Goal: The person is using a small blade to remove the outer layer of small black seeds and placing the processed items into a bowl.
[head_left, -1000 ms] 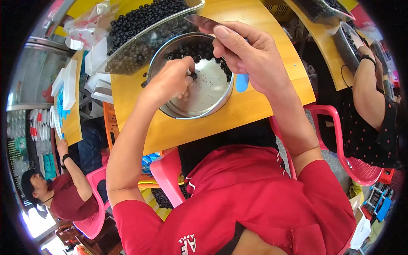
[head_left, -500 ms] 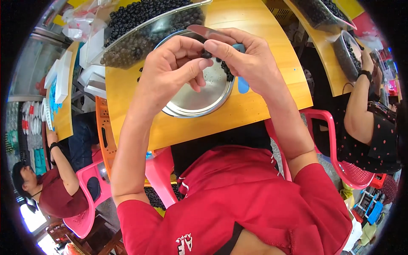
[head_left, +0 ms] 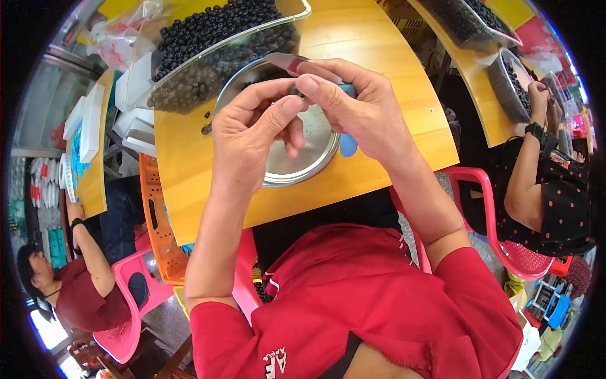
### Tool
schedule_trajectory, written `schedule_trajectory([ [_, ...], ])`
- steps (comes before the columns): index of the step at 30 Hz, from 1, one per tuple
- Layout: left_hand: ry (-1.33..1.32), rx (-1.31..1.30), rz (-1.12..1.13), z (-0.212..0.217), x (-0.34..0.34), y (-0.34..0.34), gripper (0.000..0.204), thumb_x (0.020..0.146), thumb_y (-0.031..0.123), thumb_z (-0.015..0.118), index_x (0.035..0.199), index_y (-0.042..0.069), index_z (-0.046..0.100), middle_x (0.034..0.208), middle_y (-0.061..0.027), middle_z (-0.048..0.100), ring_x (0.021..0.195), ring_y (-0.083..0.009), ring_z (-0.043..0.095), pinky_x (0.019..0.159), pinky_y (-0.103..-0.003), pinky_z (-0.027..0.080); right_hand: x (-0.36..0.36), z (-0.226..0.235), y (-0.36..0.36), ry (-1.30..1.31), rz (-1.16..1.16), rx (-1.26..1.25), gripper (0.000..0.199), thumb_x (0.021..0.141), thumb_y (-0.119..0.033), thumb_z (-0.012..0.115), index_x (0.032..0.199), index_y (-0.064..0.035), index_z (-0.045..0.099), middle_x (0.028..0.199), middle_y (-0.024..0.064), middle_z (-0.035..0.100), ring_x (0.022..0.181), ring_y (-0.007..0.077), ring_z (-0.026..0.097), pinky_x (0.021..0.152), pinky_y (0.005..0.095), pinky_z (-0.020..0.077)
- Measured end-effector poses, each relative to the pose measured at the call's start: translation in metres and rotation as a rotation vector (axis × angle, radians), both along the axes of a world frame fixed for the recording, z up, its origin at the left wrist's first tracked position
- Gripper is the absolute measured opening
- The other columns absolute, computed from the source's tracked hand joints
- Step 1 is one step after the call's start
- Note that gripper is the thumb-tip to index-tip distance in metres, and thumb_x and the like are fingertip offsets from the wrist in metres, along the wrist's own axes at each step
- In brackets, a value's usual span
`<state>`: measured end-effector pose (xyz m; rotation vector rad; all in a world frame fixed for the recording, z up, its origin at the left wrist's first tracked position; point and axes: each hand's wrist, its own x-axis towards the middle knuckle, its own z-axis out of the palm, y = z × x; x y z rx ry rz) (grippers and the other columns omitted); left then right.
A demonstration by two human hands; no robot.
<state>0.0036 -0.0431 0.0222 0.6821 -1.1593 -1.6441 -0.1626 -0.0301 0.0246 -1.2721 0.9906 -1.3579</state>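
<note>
Both forearms raised from lower edge; left hand (head_left: pixel 252 136) and right hand (head_left: pixel 360 107) meeting, fingertips pinched together.

A single head-worn fisheye view looks steeply down from above the person's red-shirted chest, which fills the lower edge. The forearms rise from there to the left hand (head_left: pixel 252 136) and right hand (head_left: pixel 360 107), which sit close to the lens, just above picture centre, over the round shiny steel bowl (head_left: pixel 309 161) on the curved yellow wooden table (head_left: pixel 379 44). Straight edges bow toward the dark circular rim, where neighbouring seated people and pink plastic chairs (head_left: pixel 132 303) appear small, left and right.
</note>
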Motion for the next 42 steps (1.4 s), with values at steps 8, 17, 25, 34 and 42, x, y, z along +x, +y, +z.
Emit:
schedule_trajectory([
  [8,0.027,-0.093,0.014,-0.003,0.001,0.001,0.022,0.088,0.006,0.064,0.108,-0.002,0.060,0.085,-0.0095,0.067,0.062,-0.0129,0.060,0.047,-0.023,0.046,0.003,0.008,-0.001,0.022,0.027,0.009,0.034,0.089,-0.026,0.068,0.112,-0.0013,0.064,0.065,-0.0056,0.051,0.052,0.0002,0.040,0.044,0.0179,0.0275],
  [17,0.151,0.083,0.006,-0.006,0.003,0.002,0.020,0.089,0.009,0.064,0.106,-0.001,0.061,0.087,-0.0085,0.066,0.062,-0.0136,0.060,0.046,-0.022,0.044,0.002,0.008,0.001,-0.072,0.056,0.057,0.028,0.097,-0.020,0.054,0.113,0.0002,0.063,0.074,-0.0024,0.057,0.051,-0.0003,0.040,0.044,0.0167,0.0279],
  [25,0.212,0.109,0.022,-0.012,-0.001,0.002,0.019,0.090,0.010,0.063,0.107,0.001,0.061,0.086,-0.0094,0.065,0.064,-0.0144,0.061,0.047,-0.021,0.045,0.007,0.005,0.010,0.128,0.003,-0.121,0.030,0.097,-0.017,0.052,0.122,-0.0030,0.061,0.073,-0.0027,0.056,0.053,-0.0003,0.039,0.045,0.0165,0.0293],
  [34,0.308,0.128,0.071,-0.015,-0.006,0.007,0.023,0.091,0.009,0.062,0.112,0.002,0.060,0.091,-0.0100,0.065,0.067,-0.0129,0.058,0.048,-0.020,0.046,0.005,0.008,0.008,0.008,0.058,-0.034,0.028,0.097,-0.018,0.054,0.116,0.0004,0.063,0.075,-0.0018,0.058,0.052,0.0010,0.039,0.044,0.0174,0.0288],
  [42,0.342,0.106,0.039,-0.014,-0.006,0.008,0.024,0.092,0.009,0.060,0.114,0.002,0.059,0.097,-0.0105,0.065,0.069,-0.0125,0.058,0.048,-0.020,0.046,0.005,0.013,0.011,-0.038,0.089,-0.018,0.029,0.097,-0.019,0.054,0.115,0.0017,0.063,0.075,-0.0009,0.059,0.051,0.0011,0.040,0.043,0.0175,0.0290],
])
